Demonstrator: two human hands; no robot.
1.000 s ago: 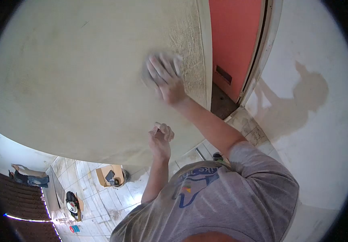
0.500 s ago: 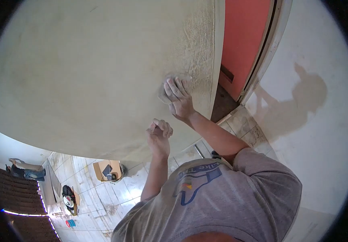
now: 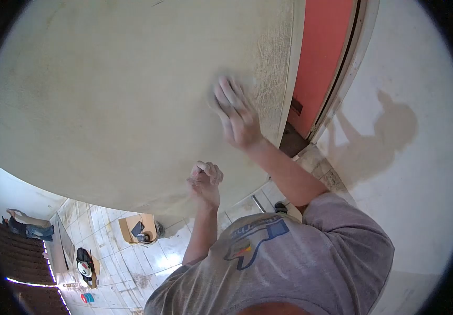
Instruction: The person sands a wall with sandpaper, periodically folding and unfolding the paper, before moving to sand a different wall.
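Observation:
My right hand (image 3: 238, 116) presses flat against a cream plastered wall (image 3: 105, 105), fingers spread over a pale sanding pad (image 3: 217, 93) that is blurred and mostly covered by the hand. It lies just left of a rough, grainy strip (image 3: 275, 63) along the wall's corner edge. Lower down, my left hand (image 3: 205, 181) is curled into a fist with its knuckles resting on the wall. Whether it holds something small is not visible.
A red door (image 3: 323, 52) in a pale frame (image 3: 350, 58) stands right of the corner. A white wall (image 3: 426, 173) with my shadow fills the right. Below is tiled floor (image 3: 147, 257) with a cardboard box (image 3: 132, 227), small tools (image 3: 83, 266) and a dark mat (image 3: 19, 260).
My right hand slid down the wall with the pad, then back up and slightly right toward the rough strip. My left fist stayed in about the same place.

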